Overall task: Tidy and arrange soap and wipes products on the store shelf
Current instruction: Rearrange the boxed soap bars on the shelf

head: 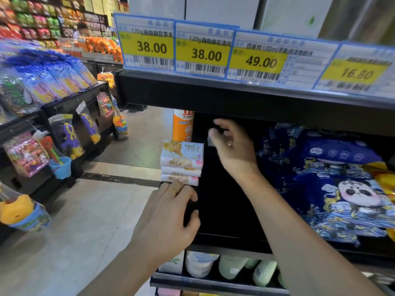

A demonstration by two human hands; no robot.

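A stack of three white MeLy soap packs (181, 162) stands at the left end of the dark shelf (224, 238). My left hand (168, 214) reaches to the foot of the stack, its fingertips touching the bottom pack and its thumb lying on the shelf floor. My right hand (233, 146) is deeper in the shelf, to the right of the stack. Its curled fingers pinch a small pale item (210, 140) that is blurred. Dark blue panda-print wipes packs (342, 189) are piled at the right of the shelf.
An orange bottle (182, 124) stands behind the soap stack. Yellow price tags (205, 54) line the shelf edge above. Pale bottles (235, 268) fill the shelf below. Racks of toys (64, 137) flank the aisle floor on the left.
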